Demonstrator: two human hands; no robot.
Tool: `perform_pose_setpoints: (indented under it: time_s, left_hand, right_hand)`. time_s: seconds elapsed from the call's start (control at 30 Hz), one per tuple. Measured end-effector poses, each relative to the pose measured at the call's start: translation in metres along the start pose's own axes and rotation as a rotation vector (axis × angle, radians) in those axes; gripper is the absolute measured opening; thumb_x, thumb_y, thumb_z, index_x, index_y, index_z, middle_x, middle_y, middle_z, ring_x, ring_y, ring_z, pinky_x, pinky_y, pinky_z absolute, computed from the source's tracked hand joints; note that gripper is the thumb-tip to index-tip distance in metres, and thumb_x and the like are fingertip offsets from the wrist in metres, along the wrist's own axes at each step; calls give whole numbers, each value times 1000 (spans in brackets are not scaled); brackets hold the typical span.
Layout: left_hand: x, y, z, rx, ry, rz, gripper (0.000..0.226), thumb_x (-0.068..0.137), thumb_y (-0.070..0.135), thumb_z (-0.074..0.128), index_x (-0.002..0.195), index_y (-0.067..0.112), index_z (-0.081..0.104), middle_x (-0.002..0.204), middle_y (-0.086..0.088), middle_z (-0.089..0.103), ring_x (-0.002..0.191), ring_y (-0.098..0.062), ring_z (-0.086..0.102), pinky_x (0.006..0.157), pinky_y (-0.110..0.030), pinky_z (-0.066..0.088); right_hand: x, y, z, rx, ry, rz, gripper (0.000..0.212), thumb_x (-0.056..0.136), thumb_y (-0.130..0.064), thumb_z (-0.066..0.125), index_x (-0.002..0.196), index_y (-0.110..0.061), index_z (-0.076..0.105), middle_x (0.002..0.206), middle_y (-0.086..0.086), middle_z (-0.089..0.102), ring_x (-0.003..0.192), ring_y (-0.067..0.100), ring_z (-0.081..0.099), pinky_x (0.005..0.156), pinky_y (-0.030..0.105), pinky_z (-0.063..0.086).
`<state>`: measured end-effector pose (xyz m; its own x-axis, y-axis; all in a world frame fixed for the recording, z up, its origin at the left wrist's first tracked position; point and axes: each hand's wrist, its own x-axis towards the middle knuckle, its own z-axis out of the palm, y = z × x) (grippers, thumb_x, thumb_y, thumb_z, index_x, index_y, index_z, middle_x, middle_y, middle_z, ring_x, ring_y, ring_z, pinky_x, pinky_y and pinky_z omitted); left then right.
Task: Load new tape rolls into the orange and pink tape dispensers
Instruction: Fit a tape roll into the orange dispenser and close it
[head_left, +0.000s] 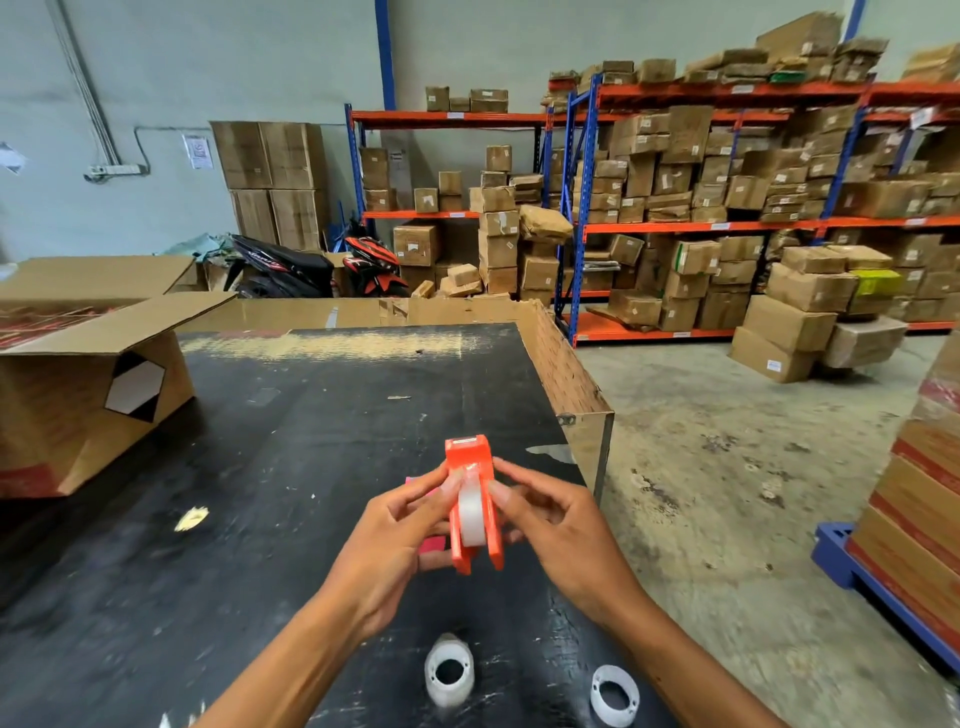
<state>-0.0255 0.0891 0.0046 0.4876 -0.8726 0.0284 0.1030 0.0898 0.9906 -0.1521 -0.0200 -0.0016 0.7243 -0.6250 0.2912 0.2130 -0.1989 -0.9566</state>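
Observation:
I hold the orange tape dispenser (471, 467) upright above the black table (291, 467). My left hand (400, 525) grips its left side and my right hand (545, 525) grips its right side. A clear tape roll (471, 512) sits between the dispenser's two side walls, and both thumbs rest near its top. Behind my left hand, small parts of the pink dispenser (432, 544) show; most of it is hidden. Two white tape rolls lie on the table near me, one (449, 671) between my forearms and one (614, 695) under my right forearm.
An open cardboard box (88, 395) stands on the table's left side. A cardboard sheet (566, 364) lines the table's far and right edges. Beyond are orange and blue shelves (727, 223) full of boxes, two motorbikes (317, 265), and stacked cartons on a blue pallet (924, 509) at right.

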Motion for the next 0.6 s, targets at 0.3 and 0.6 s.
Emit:
perform_pose_setpoints:
  time_s: [0.3,0.6]
  left_hand:
    - [1,-3,2,75,125,87,53,74,37,66,124,22,61,112,-27,65,83,-21,72,56,-23,55]
    - [-1,0,-3,92,123,113,47,84,24,64,130,20,55,106,-33,63,81,-22,74,58,-22,56]
  right_hand:
    - [13,-4,0,-339,97,-132,36,75,-39,74,109,-32,69,89,1,57,76,7,54,66,17,45]
    - [15,-11,-1,-342,-122,-79,26,69,-28,81,93,-27,75,77,-8,54,69,6,49,67,24,44]
